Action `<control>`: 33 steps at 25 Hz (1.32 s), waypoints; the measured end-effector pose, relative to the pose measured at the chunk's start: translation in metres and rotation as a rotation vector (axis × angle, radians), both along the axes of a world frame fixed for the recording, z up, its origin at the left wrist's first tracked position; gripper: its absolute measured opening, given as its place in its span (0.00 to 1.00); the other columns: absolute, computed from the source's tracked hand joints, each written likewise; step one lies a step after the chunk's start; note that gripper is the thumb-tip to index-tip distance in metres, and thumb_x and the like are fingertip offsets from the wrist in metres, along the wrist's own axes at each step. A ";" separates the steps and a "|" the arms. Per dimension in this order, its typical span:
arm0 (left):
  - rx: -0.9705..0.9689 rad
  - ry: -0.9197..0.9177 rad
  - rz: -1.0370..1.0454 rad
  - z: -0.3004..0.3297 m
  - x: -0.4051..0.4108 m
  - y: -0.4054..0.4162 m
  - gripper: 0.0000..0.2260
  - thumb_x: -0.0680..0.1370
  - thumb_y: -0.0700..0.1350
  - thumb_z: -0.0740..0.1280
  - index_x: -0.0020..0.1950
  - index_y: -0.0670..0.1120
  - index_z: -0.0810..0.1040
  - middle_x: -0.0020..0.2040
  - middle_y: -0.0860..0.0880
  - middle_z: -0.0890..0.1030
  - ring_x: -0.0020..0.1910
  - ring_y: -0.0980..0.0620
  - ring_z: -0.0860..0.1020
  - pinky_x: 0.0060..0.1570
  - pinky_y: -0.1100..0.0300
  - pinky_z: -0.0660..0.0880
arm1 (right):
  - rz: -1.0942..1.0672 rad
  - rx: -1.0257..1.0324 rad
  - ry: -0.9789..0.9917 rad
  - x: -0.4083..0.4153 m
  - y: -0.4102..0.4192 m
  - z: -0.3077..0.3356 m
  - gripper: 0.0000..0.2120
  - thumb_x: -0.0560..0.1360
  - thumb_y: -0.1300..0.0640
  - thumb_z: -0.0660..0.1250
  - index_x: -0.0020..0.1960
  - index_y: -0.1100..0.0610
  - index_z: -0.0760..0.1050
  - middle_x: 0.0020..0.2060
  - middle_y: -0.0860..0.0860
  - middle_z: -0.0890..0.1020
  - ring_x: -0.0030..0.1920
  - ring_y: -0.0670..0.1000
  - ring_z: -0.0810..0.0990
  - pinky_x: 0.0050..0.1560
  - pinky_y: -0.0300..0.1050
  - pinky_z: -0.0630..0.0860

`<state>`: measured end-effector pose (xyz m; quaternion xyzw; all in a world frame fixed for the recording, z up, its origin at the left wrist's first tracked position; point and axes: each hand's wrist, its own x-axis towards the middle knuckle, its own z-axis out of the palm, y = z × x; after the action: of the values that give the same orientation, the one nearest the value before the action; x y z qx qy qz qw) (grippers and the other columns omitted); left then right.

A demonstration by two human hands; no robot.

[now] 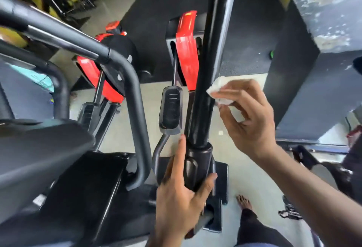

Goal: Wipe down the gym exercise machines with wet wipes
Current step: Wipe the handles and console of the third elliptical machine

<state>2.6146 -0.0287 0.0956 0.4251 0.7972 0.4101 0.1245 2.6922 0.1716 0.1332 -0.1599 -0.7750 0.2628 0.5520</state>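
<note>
You are standing over a black-and-red elliptical exercise machine (186,50) on a pale tiled floor (244,168). Its long glossy black handlebar post (203,94) is rising up the middle of the view, with a black oval foot pedal (170,107) lying just to its left. Your left hand (180,193) is gripping the post's lower black collar, thumb on the right side and index finger lying straight up the left side. Your right hand (246,117) is pinching a crumpled white wet wipe (219,88) in its fingers, and the wipe is touching the right side of the post, above your left hand.
</note>
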 end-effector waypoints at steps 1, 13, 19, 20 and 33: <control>0.029 0.021 -0.023 -0.003 -0.002 0.001 0.43 0.72 0.71 0.70 0.80 0.75 0.47 0.76 0.64 0.71 0.73 0.67 0.70 0.66 0.72 0.71 | -0.007 -0.036 0.017 -0.001 -0.004 0.000 0.16 0.73 0.78 0.68 0.55 0.63 0.82 0.53 0.53 0.77 0.57 0.41 0.77 0.52 0.37 0.77; 0.095 0.023 -0.046 -0.013 -0.008 0.003 0.48 0.74 0.70 0.71 0.81 0.71 0.39 0.65 0.50 0.84 0.58 0.46 0.84 0.52 0.48 0.82 | 0.096 0.081 -0.199 0.030 -0.067 -0.029 0.13 0.80 0.68 0.65 0.62 0.60 0.82 0.56 0.52 0.80 0.59 0.48 0.81 0.61 0.43 0.77; 0.081 0.016 -0.059 -0.009 -0.008 0.003 0.46 0.76 0.62 0.74 0.80 0.75 0.41 0.77 0.58 0.73 0.69 0.51 0.78 0.60 0.51 0.80 | -0.110 0.102 -0.112 0.002 -0.029 0.012 0.10 0.80 0.68 0.65 0.56 0.60 0.83 0.50 0.52 0.80 0.48 0.50 0.81 0.51 0.47 0.80; 0.084 -0.007 -0.065 -0.008 -0.008 0.003 0.46 0.76 0.62 0.74 0.79 0.75 0.42 0.77 0.58 0.72 0.69 0.51 0.78 0.62 0.49 0.79 | -0.120 0.068 -0.075 -0.001 -0.019 0.025 0.08 0.81 0.66 0.65 0.56 0.59 0.82 0.51 0.51 0.80 0.48 0.50 0.81 0.50 0.48 0.81; 0.124 -0.065 -0.082 -0.007 -0.008 0.002 0.42 0.76 0.66 0.71 0.82 0.71 0.47 0.68 0.86 0.60 0.72 0.55 0.75 0.66 0.52 0.76 | 0.002 0.203 -0.213 0.019 -0.039 -0.007 0.13 0.77 0.70 0.69 0.58 0.58 0.83 0.54 0.51 0.79 0.53 0.49 0.81 0.54 0.45 0.80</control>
<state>2.6064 -0.0267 0.0888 0.4509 0.7478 0.4667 0.1403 2.7116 0.1327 0.1267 -0.1295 -0.8518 0.1650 0.4800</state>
